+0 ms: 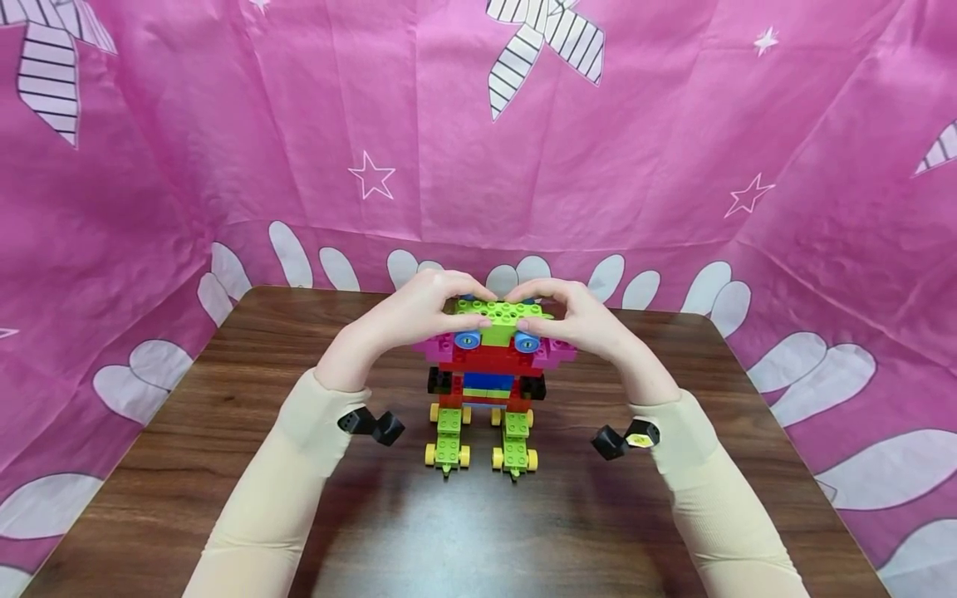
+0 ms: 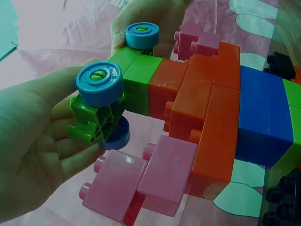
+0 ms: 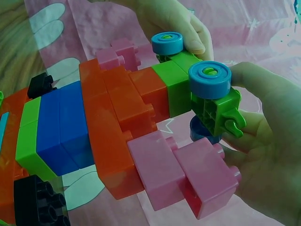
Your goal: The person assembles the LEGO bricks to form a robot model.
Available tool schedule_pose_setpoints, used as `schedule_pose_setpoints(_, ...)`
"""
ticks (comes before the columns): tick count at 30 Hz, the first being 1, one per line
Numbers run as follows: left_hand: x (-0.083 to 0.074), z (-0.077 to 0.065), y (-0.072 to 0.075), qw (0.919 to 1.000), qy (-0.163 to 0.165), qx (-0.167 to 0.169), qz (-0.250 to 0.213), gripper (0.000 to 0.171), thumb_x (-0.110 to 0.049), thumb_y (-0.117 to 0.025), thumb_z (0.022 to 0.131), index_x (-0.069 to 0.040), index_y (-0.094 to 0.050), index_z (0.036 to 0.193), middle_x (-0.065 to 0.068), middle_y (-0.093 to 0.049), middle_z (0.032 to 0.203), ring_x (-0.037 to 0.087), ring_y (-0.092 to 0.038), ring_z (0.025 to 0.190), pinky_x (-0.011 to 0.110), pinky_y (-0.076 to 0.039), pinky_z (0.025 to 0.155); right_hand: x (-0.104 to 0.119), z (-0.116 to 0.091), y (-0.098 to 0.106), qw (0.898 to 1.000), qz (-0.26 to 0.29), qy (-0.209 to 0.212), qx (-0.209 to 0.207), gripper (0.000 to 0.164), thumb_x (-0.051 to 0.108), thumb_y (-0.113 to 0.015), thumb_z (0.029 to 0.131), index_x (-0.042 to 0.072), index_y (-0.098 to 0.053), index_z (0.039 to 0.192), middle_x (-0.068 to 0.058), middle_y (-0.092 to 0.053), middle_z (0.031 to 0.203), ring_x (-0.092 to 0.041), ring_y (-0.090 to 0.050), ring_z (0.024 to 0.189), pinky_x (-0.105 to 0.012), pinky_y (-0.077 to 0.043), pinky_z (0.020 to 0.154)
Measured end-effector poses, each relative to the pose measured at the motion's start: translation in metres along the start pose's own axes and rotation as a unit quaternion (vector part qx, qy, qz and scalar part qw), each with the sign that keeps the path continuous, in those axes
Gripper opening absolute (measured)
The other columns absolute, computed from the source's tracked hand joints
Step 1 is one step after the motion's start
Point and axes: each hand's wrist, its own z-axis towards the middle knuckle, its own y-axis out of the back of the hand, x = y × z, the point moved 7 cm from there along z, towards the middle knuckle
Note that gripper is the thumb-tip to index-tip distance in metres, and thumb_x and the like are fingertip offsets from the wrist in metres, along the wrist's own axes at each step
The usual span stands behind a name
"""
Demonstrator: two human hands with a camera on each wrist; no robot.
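A figure built of toy building blocks [image 1: 486,359] stands upright on the table, its red body carrying pink bricks [image 1: 552,352] at the sides. Bright green wheeled pieces [image 1: 503,311] with blue wheels [image 1: 467,340] form its top. My left hand [image 1: 419,309] holds the left end of that top, thumb along the front and fingers over the back. From the other side my right hand [image 1: 586,322] holds the right end in the same manner, both hands' fingertips close together. In the left wrist view the fingers pass behind a blue wheel [image 2: 99,84].
Two green feet with yellow wheels [image 1: 449,448] point toward me on the brown wooden table [image 1: 359,515]. Black bricks [image 1: 439,380] stick out at the figure's sides. A pink patterned cloth [image 1: 463,191] hangs behind and beside the table.
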Motion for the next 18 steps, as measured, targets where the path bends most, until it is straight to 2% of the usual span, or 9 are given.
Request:
schedule_pose_setpoints(3,-0.002,-0.001,0.002,0.9999,-0.010,-0.009,-0.002,0.036,-0.025,-0.072,0.087,-0.007,-0.069,0.117,0.007,-0.069,0.116,0.019,-0.061,0.103,0.038,-0.050,0.089,0.001,-0.002,0.001,1.000,-0.001,0.006,-0.006,0.034,0.010,-0.070,0.087,0.002,-0.064,0.119,-0.012,-0.062,0.122,-0.023,-0.055,0.115,-0.024,-0.050,0.093)
schedule_pose_setpoints(6,-0.004,-0.003,0.006,0.9995,-0.019,-0.025,-0.005,0.035,-0.024,-0.073,0.086,-0.007,-0.069,0.117,0.007,-0.069,0.116,0.020,-0.061,0.108,0.038,-0.050,0.093,0.004,-0.004,0.004,1.000,-0.002,0.015,-0.019,0.035,0.011,-0.071,0.086,0.003,-0.064,0.120,-0.013,-0.061,0.124,-0.022,-0.055,0.116,-0.025,-0.050,0.093)
schedule_pose_setpoints(10,-0.007,-0.008,0.013,0.9985,-0.022,-0.050,-0.007,0.033,-0.021,-0.074,0.085,-0.008,-0.070,0.115,0.006,-0.070,0.113,0.019,-0.062,0.107,0.036,-0.051,0.093,0.007,-0.010,0.012,0.998,-0.021,0.023,-0.050,0.034,0.011,-0.071,0.086,0.005,-0.065,0.120,-0.012,-0.062,0.124,-0.011,-0.056,0.113,-0.028,-0.048,0.096)
schedule_pose_setpoints(14,-0.009,-0.015,0.019,0.9957,-0.020,-0.090,-0.007,0.032,-0.019,-0.076,0.084,-0.007,-0.071,0.113,0.006,-0.070,0.110,0.018,-0.062,0.104,0.036,-0.051,0.092,0.013,-0.018,0.020,0.994,-0.029,0.044,-0.098,0.033,0.004,-0.071,0.084,0.006,-0.066,0.117,-0.008,-0.065,0.119,-0.009,-0.059,0.108,-0.026,-0.048,0.094)
schedule_pose_setpoints(18,-0.007,-0.023,0.025,0.9882,-0.028,-0.151,0.000,0.031,-0.017,-0.077,0.082,-0.007,-0.071,0.111,0.006,-0.071,0.109,0.019,-0.062,0.105,0.037,-0.049,0.093,0.018,-0.031,0.029,0.985,-0.023,0.074,-0.157,0.035,-0.008,-0.070,0.080,0.006,-0.068,0.113,-0.003,-0.066,0.112,-0.010,-0.060,0.103,-0.021,-0.049,0.089)
